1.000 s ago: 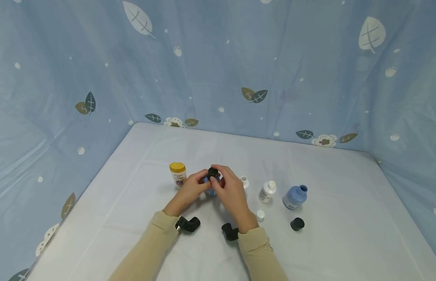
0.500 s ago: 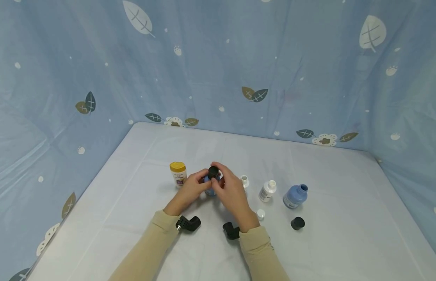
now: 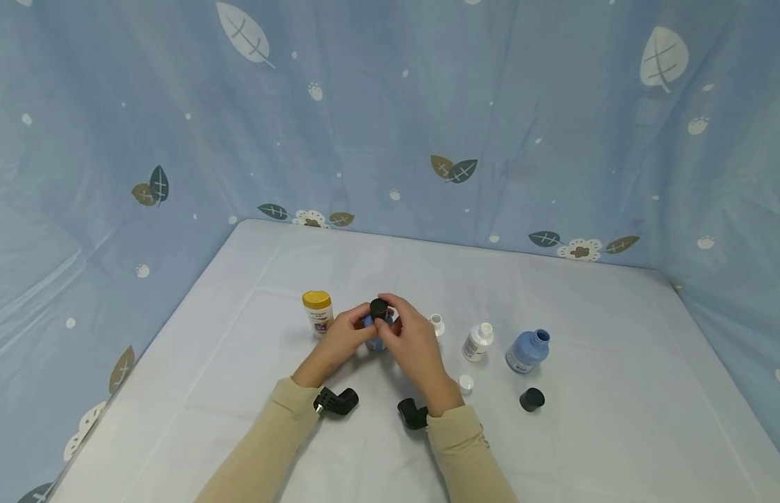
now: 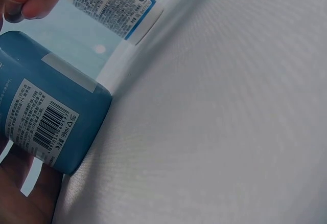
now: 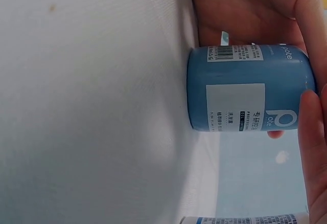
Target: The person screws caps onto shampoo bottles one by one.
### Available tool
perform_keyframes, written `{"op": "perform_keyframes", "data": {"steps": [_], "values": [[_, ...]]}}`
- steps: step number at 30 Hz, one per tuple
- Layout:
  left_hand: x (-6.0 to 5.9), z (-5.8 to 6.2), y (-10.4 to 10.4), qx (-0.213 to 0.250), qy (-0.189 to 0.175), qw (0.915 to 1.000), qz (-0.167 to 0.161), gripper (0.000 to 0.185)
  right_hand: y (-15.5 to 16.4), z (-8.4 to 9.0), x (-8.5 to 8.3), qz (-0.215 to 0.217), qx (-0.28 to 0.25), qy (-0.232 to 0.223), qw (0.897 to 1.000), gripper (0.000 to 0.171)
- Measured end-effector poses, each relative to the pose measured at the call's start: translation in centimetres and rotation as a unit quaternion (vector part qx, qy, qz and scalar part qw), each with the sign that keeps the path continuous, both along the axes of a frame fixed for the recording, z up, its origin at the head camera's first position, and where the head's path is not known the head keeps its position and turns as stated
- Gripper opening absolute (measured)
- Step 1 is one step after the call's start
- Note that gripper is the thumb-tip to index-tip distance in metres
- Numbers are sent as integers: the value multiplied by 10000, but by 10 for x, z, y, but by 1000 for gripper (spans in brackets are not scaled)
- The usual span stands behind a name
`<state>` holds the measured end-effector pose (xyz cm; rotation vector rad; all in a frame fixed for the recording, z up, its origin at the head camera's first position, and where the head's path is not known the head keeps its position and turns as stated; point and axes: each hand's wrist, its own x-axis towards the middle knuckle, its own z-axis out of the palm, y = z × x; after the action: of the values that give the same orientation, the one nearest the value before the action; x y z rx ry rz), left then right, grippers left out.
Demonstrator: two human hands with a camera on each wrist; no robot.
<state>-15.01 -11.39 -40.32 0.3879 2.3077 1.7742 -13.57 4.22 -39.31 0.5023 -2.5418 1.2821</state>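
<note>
Blue bottle [image 3: 376,340] standing on the white table [image 3: 616,419], gripped by both hands near the middle.
Left hand [image 3: 339,340] is curling around its body while right hand [image 3: 415,344] is pinching the black cap [image 3: 379,308] on top; yellow-capped bottle [image 3: 318,312] is standing just left, open blue bottle [image 3: 527,351] well right.
</note>
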Motion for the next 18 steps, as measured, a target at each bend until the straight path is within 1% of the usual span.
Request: {"op": "perform_keyframes", "data": {"steps": [6, 13, 18], "values": [[-1, -4, -1, 1, 83, 10000, -29, 26, 1, -1, -1, -82, 29, 18, 10000, 37], [-12, -28, -3, 52, 33, 10000, 51, 22, 0, 0, -1, -114, -9, -174, 9998, 37], [-13, -30, -3, 82, 149, 9998, 68, 18, -1, 2, 0, -130, -28, -276, 9995, 36]]}}
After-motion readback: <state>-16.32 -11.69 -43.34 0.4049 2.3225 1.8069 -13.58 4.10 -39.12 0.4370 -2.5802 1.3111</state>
